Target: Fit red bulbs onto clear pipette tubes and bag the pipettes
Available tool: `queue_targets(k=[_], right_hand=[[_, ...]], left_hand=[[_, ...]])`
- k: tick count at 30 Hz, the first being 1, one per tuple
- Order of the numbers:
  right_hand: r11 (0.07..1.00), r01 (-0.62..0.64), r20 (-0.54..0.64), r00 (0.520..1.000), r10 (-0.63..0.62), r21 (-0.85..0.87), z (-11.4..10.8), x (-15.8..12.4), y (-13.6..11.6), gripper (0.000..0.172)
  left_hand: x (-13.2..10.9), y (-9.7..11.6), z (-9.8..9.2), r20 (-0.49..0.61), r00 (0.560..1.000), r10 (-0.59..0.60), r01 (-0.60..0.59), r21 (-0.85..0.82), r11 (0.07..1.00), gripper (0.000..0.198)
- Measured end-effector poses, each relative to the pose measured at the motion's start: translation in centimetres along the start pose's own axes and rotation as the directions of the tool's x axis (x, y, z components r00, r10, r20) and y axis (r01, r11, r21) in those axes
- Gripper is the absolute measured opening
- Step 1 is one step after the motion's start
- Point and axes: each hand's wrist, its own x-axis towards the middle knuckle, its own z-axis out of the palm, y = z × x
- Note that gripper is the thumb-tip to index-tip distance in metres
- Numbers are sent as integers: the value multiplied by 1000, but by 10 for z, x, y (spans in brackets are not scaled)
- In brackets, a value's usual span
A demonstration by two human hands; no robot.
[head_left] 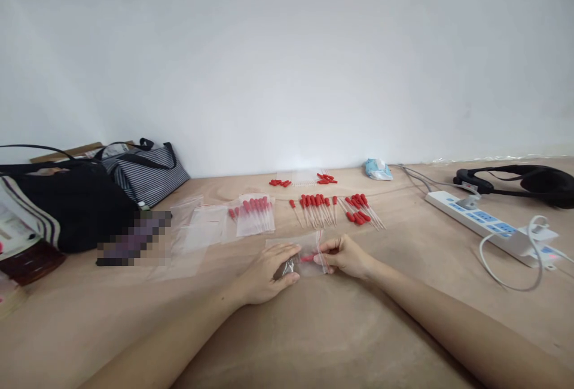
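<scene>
I see left hand [268,273] spread over clear bag [314,268], right hand [344,256] pinching red dropper [307,259], lower centre; bagging, I judge; next wants inward push.

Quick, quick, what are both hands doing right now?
Left hand: open, thumb and fingers apart, on the clear plastic bag.
Right hand: closed, pinching a red-ended dropper at the bag's mouth.

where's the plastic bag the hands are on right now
In the head view, the plastic bag is just below centre, between the left hand and right hand, nearer the person than the loose red-topped droppers.
</scene>
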Motion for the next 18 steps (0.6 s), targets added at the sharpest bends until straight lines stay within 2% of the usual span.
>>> queue_targets(k=[5,11,13,14,16,17,18], right_hand=[[995,95,40,995,-94,-23,-18,-2,6,38],[914,309,195,945,-263,-263,-37,-7,4,26],[901,281,188,955,-229,-331,-46,-3,0,23],[894,225,130,973,-189,-386,-51,1,-3,21],[835,36,-115,986,-119,-549,-61,12,-10,18],[776,-72,-261,958,-121,-627,-65,19,-14,16],[708,-178,-393,907,-151,-683,-68,28,-18,14]], left_hand=[[-6,-6,-5,-8,1000,14,-15,-86,996,43],[-9,-14,-4,15,998,56,-55,-49,997,38],[-9,-16,-4,21,997,76,-75,-44,996,38],[-8,-16,-4,26,996,84,-83,-44,996,38],[-8,-16,-5,33,996,88,-86,-42,995,38],[-8,-16,-6,34,996,85,-84,-41,996,39],[-9,-16,-6,33,996,83,-81,-43,996,39]])
